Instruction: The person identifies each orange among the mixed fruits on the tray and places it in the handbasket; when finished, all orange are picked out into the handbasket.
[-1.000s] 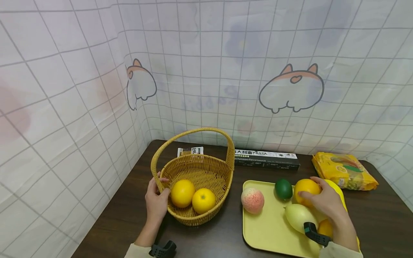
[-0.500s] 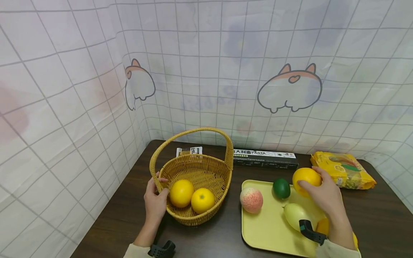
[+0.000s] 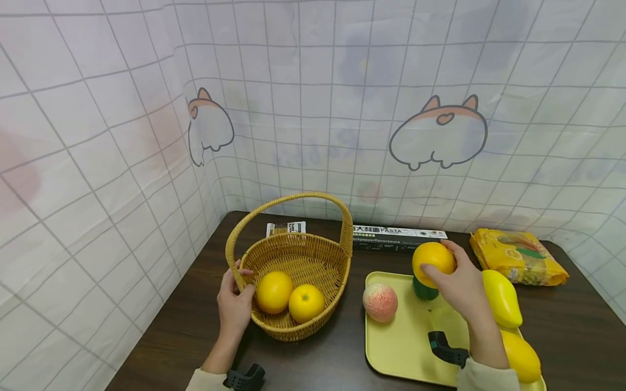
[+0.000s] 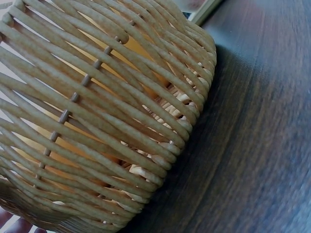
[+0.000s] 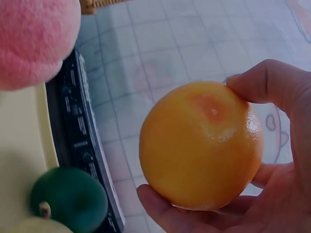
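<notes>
A wicker basket (image 3: 293, 332) with an arched handle stands at the left, two yellow-orange round fruits (image 3: 275, 292) inside it. My left hand (image 3: 235, 307) grips the basket's left side at the foot of the handle; in the left wrist view the woven wall (image 4: 97, 107) fills much of the picture. My right hand (image 3: 462, 285) holds an orange fruit (image 3: 432, 264) above the yellow tray (image 3: 398, 353), thumb and fingers round it, also plain in the right wrist view (image 5: 199, 145). Beneath it a green fruit (image 3: 424, 290) is partly hidden; a pink peach (image 3: 380, 303) lies at the tray's left.
Two yellow mangoes (image 3: 502, 298) lie at the tray's right. Behind stand a dark pasta box (image 3: 398, 239), a small packet (image 3: 286, 228) and a yellow bag (image 3: 519, 257). A patterned cloth (image 3: 313, 108) hangs behind the table.
My right hand has lifted the orange fruit off the tray and moved it left, over the green fruit. The mangoes at the right have come into fuller view. My left hand has stayed on the basket.
</notes>
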Demonstrator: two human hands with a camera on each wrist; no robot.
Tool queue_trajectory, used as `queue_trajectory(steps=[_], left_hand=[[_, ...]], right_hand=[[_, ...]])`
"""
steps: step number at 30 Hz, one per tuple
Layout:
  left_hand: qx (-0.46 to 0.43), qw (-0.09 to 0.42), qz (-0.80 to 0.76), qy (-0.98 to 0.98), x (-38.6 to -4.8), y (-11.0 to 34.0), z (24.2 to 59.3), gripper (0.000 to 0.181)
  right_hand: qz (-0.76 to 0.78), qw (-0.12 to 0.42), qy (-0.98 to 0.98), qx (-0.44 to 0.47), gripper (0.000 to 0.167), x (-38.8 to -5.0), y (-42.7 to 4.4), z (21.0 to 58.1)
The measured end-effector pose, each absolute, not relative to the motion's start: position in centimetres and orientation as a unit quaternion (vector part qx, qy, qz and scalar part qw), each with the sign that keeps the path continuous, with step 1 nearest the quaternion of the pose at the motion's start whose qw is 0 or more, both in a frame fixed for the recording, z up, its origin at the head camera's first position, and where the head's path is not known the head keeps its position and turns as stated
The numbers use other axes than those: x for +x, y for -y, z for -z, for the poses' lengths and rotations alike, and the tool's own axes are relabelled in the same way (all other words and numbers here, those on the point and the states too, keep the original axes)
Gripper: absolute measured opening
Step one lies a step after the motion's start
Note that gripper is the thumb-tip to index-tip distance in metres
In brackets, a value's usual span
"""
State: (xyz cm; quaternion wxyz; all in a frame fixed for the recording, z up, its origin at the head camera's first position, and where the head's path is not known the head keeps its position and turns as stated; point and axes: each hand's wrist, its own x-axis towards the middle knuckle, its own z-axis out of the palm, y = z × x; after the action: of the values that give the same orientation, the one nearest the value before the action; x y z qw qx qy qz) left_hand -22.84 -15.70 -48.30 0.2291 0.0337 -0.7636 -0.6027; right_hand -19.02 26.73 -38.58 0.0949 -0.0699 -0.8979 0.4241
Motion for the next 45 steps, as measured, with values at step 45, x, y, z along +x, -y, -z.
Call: queue_trajectory(steps=[45], left_hand=[[0.035,0.221,0.592,0.774,-20.6,14.8,44.6,0.023]], right_hand=[[-0.569,0.128,0.806,0.101,0.073,-20.2,-14.6,41.7]])
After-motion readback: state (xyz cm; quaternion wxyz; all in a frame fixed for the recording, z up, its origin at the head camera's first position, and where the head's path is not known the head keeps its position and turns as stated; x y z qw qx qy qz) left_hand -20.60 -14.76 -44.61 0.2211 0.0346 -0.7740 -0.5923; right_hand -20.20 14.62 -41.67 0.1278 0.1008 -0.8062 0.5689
